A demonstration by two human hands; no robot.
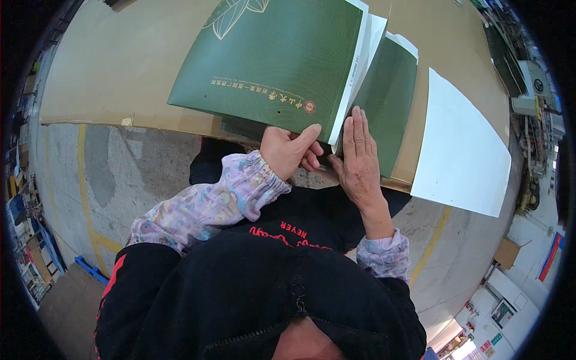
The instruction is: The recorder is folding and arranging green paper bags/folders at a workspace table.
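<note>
A large dark green printed card point(270, 66) with gold lettering and a pale leaf drawing lies folded at the table's front edge. My left hand point(288, 149) pinches its near edge, thumb on top and fingers curled beneath. Along the fold, white inner edges point(363, 60) stand up. To the right of them lies a second green panel point(390, 102); whether it is part of the same card I cannot tell. My right hand point(358, 159) rests on this panel by the fold, fingers stretched out and close together, gripping nothing.
A brown board-topped table point(108, 72) spans the front. At its right lies a white sheet point(462, 150), its near corner past the table edge. Dark stacked sheets point(507, 60) stand at the far right. Concrete floor point(156, 162) with yellow lines shows below the table.
</note>
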